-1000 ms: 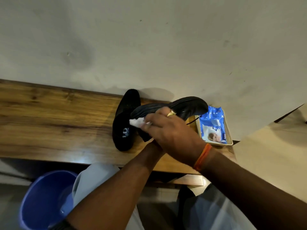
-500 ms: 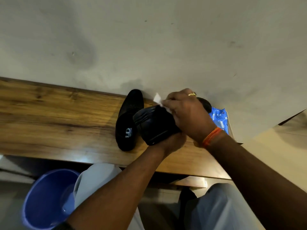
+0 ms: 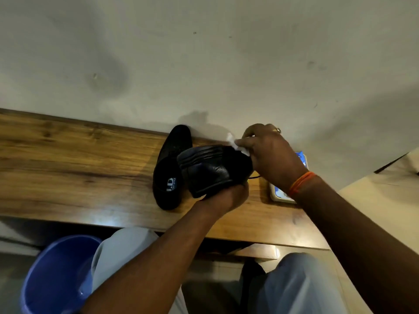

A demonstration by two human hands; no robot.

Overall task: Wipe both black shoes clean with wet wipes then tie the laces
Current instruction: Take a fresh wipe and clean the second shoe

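Note:
My left hand (image 3: 226,197) grips one black shoe (image 3: 210,169) from below and holds it above the wooden table (image 3: 74,164), sole side turned toward me. My right hand (image 3: 269,155) pinches a white wet wipe (image 3: 235,145) and presses it on the far end of that shoe. The second black shoe (image 3: 169,168) lies on the table just left of the held one, its opening up and a white logo showing inside. A thin black lace (image 3: 255,177) hangs from under the held shoe.
A blue pack of wet wipes (image 3: 281,191) sits in a small tray at the right, mostly hidden by my right wrist. A blue bucket (image 3: 54,275) stands on the floor at lower left. The wall runs along the table's far edge.
My right hand has moved with the wipe from the near end of the held shoe to its far end. My left hand has turned the shoe, now showing more of its sole.

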